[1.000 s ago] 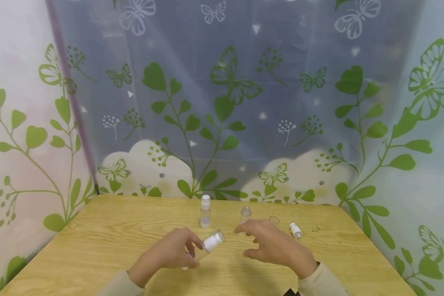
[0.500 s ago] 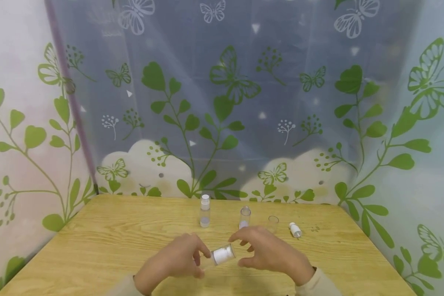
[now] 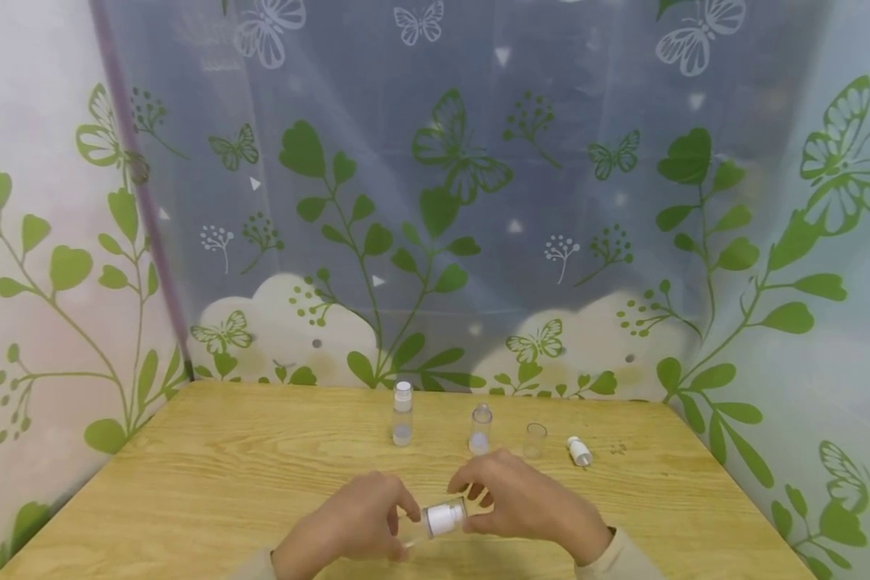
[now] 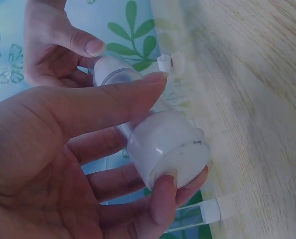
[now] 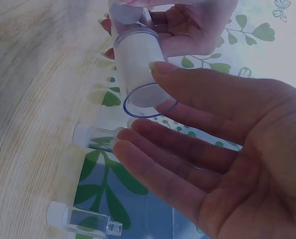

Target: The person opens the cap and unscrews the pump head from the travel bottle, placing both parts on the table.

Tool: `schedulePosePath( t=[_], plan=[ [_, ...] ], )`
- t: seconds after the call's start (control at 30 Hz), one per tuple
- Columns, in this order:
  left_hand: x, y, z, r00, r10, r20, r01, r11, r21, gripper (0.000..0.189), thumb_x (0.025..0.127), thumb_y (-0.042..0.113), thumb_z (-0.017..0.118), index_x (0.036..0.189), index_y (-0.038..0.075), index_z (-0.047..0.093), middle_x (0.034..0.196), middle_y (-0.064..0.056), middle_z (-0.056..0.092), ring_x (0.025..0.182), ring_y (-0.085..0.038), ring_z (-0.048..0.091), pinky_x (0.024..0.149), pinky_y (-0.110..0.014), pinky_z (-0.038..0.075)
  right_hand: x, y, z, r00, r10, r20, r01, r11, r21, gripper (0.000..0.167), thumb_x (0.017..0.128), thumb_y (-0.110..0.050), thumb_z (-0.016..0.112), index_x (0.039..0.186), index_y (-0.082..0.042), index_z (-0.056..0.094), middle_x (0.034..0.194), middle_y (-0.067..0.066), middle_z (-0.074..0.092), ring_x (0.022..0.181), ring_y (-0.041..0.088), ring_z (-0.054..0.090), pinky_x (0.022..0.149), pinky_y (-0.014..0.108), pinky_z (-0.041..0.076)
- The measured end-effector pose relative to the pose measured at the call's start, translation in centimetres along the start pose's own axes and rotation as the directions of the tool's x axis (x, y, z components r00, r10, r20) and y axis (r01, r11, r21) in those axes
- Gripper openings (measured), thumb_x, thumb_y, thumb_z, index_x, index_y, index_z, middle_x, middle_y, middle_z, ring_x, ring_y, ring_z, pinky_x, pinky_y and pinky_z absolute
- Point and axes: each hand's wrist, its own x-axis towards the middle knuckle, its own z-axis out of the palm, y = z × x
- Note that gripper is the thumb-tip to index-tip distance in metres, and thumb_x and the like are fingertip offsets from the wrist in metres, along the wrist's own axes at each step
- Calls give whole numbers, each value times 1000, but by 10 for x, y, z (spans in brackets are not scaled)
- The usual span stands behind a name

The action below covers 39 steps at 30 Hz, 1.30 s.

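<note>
My left hand grips a clear pump bottle round its lower body and white base, holding it tilted over the table. The bottle's white pump sits under a clear cap, which points toward my right hand. In the right wrist view, my right thumb and index finger meet the cap's rim from either side. The other right fingers stretch out beside it. Behind my hands stand a capped pump bottle and a clear bottle with a bare threaded neck.
On the wooden table, a loose clear cap stands right of the bare-necked bottle. A white pump head lies farther right. Curtains printed with leaves and butterflies enclose the table's back and sides.
My left hand has carried the bottle right and toward me, tipping it closer to level. My right hand has come down to it, and its thumb and index finger have reached the cap.
</note>
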Motion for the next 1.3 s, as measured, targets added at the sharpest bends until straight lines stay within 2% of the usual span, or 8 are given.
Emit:
schedulePosePath(
  t=[0.27,0.67,0.9,1.13,1.3],
  plan=[
    [-2,1,4,999,19,-26,-17,998,59,35,73,11,91,107,9,79,80,-1,75,65,-2,60,58,-21,50,0,2,3,1000,1,20,-1,1000,12,20,88,-10,80,108,-9,76,104,1,78,83,0,69,73,17,58],
    [-4,3,9,1000,6,-28,-2,993,117,35,74,16,91,106,14,78,80,3,73,71,-4,58,60,-24,47,3,5,10,996,-31,85,26,998,62,18,92,-8,77,109,-8,76,101,-1,78,82,-6,66,75,15,57],
    [-2,0,9,1000,11,-10,-10,995,103,37,76,15,90,108,21,73,80,5,69,70,-4,58,59,-24,47,2,7,10,995,-42,91,37,998,55,17,92,-8,77,109,-7,76,99,-1,78,81,-6,66,74,15,57],
    [-3,-1,9,1000,9,-5,-8,998,59,33,76,13,89,104,21,74,79,5,67,71,-5,56,60,-23,47,2,6,10,995,-47,92,43,998,50,16,91,-8,77,107,-7,76,99,0,78,80,-7,65,74,15,57],
    [-4,0,10,1000,12,-19,-11,997,76,32,74,14,90,102,22,75,78,7,68,77,-7,55,65,-25,46,2,6,12,995,-51,90,47,998,42,15,91,-6,76,106,-7,76,98,-1,77,80,-7,64,74,15,56]
  ],
)
